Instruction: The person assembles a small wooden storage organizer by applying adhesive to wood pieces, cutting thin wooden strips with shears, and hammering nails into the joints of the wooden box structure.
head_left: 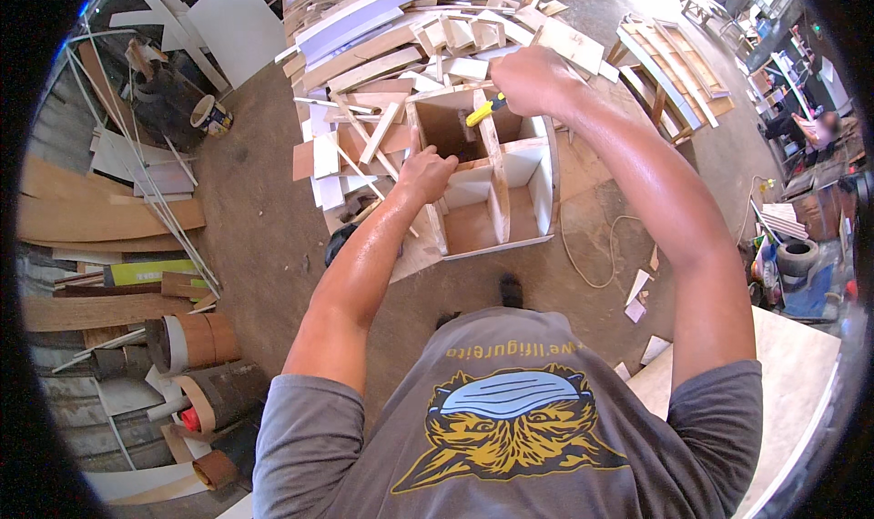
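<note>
A wooden cabinet (506,246) with several compartments and white inner panels lies before me, its openings facing up. My right hand (535,80) is closed around a yellow-and-black tool (485,111) above the cabinet's far compartments. The tool points left and down over a bare wooden divider (492,141); its exact kind is unclear. At the cabinet's left side, my left hand (426,175) has its fingers curled together over the edge. Whatever those fingers pinch is too small or hidden to name.
Piled wood offcuts (364,59) cover the area behind and left of the cabinet. A slatted wooden frame (674,73) stands far right. A thin cord (583,278) curves across the floor. Rolled sheets (214,401) and a white bucket (211,117) are leftward. Another person (819,135) sits far right.
</note>
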{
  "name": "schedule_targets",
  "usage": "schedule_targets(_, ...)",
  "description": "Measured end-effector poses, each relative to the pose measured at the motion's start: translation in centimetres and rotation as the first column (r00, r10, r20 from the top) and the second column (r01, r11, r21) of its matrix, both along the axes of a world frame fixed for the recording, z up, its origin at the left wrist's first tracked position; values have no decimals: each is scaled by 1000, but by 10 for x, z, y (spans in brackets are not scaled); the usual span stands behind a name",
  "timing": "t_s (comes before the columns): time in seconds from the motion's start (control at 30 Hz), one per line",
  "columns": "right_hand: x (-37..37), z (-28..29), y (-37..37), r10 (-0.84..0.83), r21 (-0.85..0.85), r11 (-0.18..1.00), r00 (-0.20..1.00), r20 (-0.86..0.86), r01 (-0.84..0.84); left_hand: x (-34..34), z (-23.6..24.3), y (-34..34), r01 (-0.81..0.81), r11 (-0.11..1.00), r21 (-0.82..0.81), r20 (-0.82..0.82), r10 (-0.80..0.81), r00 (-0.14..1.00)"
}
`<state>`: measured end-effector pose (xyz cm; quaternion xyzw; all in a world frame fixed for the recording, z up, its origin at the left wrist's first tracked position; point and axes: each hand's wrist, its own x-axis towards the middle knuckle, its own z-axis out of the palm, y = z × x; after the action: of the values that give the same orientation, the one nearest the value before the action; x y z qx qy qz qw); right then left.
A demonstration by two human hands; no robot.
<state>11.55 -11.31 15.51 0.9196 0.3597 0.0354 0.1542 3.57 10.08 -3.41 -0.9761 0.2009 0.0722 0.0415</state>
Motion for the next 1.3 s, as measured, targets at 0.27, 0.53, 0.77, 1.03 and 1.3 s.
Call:
schedule_targets(0.27, -36, 17, -46, -90, 128, 988, 996, 3, 89, 2, 16, 12, 65, 990, 128, 21, -68, 997)
schedule_targets(0.53, -61, -9, -100, -170, 370, 917, 985, 14, 153, -2, 14, 12, 57, 990, 125, 39, -63, 997)
schedule_targets(0.77, -107, -37, -150, -197, 586, 809, 961, 194, 48, -4, 0, 20, 53, 995, 83, 67, -58, 996)
schedule_targets(1.03, -151, -56, -195, -86, 249, 966, 993, 85, 62, 1, 9, 18, 65, 995, 80, -2, -65, 998)
schedule_targets(1.3, -161, -132, -104, 116, 79, 989, 990, 80, -123, 6, 5, 16, 58, 994, 92, -8, -58, 998)
